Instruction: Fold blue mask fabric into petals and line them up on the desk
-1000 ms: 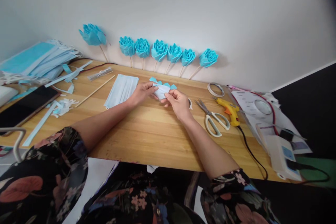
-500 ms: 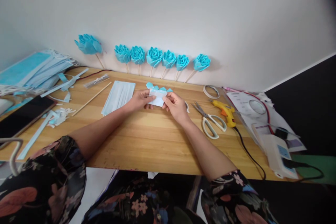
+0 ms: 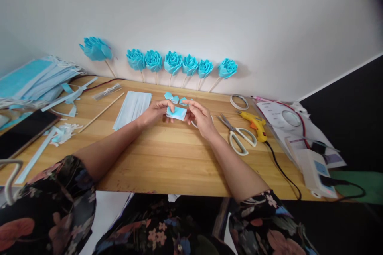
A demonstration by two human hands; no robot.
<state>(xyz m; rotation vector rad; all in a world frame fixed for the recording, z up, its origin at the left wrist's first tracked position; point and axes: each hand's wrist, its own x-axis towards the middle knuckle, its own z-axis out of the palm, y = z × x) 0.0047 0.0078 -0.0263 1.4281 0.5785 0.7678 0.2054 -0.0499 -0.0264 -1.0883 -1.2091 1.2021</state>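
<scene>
In the head view, the left hand (image 3: pixel 153 113) has its fingers pinched on the left end of a small, flat, blue and white piece of soft cloth (image 3: pixel 178 113), which is up in front of the person over the brown wooden desk (image 3: pixel 161 163). The right hand (image 3: pixel 202 120) is at the other end with its fingers partly spread, and I cannot tell if they grip it. Small blue folded bits (image 3: pixel 175 99) lie just behind, and big silver scissors with white handles (image 3: pixel 239 135) lie to the right.
</scene>
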